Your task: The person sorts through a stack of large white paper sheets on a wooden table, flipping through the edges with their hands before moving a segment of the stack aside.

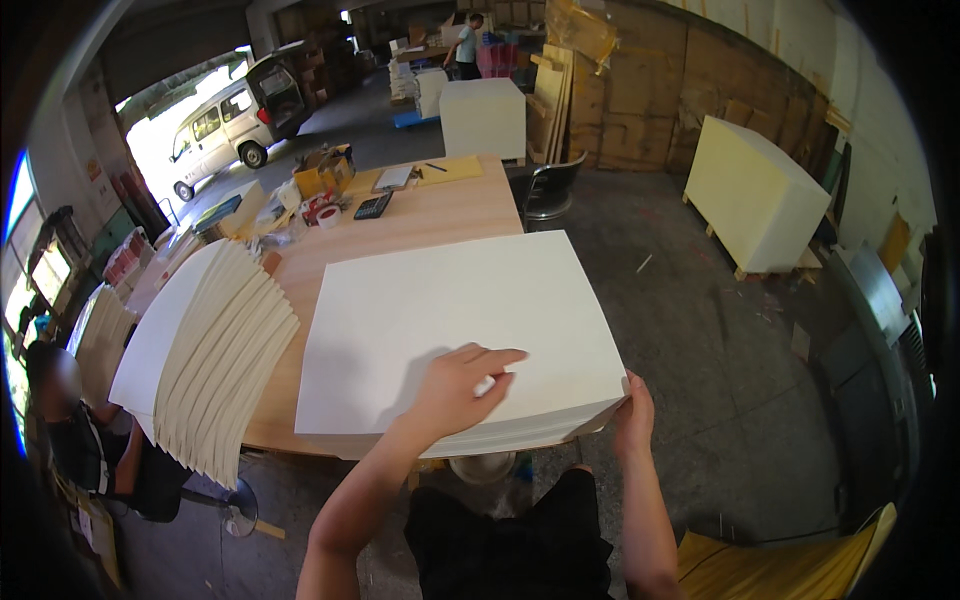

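A thick stack of large white paper sheets (pixel 460 300) lies on the near end of the wooden table. My left hand (pixel 465 385) is over the stack's near middle, its index finger stretched out and thumb apart. A small white patch shows between thumb and fingers; I cannot tell if it is a thing or the paper behind. At the stack's near right corner, my right hand (pixel 635 415) has its fingers closed on the sheet edges, some of them hidden. Left of it, a second stack of sheets (pixel 215 350) lies fanned out in bent layers.
The table (pixel 440 210) carries a calculator (pixel 373 206), tape rolls (pixel 325 214) and a clipboard (pixel 395 178). A person (pixel 95 430) sits at the left; another (pixel 465 48) stands far back. Large paper blocks (pixel 755 200) rest on pallets. A black chair (pixel 553 188) stands beside the table.
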`<state>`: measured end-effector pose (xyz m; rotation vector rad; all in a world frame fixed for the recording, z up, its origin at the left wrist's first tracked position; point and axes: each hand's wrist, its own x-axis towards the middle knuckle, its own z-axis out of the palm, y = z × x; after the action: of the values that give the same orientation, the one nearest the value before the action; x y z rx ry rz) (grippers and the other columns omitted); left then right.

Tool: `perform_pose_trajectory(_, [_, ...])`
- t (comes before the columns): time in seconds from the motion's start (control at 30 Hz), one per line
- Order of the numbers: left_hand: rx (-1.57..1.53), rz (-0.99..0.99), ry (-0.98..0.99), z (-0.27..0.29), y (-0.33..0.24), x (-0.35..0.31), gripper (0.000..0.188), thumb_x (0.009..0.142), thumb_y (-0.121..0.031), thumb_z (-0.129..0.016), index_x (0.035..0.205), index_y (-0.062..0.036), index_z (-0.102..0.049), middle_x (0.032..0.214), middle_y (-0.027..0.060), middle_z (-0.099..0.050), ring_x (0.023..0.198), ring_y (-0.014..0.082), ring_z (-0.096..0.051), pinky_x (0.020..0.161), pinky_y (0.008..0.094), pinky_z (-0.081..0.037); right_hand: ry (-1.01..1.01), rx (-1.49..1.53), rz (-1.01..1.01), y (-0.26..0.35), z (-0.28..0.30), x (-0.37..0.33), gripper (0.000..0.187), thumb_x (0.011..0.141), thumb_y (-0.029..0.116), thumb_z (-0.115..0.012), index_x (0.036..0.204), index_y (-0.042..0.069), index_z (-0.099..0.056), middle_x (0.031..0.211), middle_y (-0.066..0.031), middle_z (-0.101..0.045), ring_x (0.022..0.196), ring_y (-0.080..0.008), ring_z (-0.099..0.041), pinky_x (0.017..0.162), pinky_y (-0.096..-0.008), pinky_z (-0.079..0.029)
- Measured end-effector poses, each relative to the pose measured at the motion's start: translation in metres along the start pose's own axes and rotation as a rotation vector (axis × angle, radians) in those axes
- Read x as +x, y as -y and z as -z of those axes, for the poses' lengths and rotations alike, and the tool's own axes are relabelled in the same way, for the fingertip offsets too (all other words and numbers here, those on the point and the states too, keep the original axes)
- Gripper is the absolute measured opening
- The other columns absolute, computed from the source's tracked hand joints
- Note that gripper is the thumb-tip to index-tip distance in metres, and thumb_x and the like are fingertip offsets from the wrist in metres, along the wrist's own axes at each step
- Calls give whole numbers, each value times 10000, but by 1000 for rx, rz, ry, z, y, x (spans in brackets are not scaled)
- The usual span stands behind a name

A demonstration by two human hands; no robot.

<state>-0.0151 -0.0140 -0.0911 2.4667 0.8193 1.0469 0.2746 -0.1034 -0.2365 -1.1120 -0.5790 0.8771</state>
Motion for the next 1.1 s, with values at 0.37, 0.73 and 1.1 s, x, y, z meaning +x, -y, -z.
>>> perform_pose_trajectory(0.37, [-110,76,126,-38,21,5,140,903,-136,-735,1028,-158,-792,827,11,-723,694,192,-689,648,326,-555,279,-1269,360,125,-21,-2,504,1022,396,-673,757,-13,-545,659,-150,-605,604,-258,-598,589,-402,-470])
perform_pose_trajectory(0.73, [-220,-4,53,-40,33,1,225,865,-115,-807,1087,-120,-775,1180,44,-722,1066,244,-702,834,344,-592,135,-252,91,107,-78,-1,396,1011,284,-695,732,117,-469,647,6,-533,536,-95,-531,490,-271,-386])
perform_pose_trajectory(1.1, [-323,20,221,-29,27,5,538,744,-220,-947,1240,-127,-758,1332,64,-681,1223,263,-662,1038,369,-540,176,9,-97,115,-82,14,374,1009,278,-658,710,127,-491,596,-4,-503,506,-142,-536,477,-303,-377])
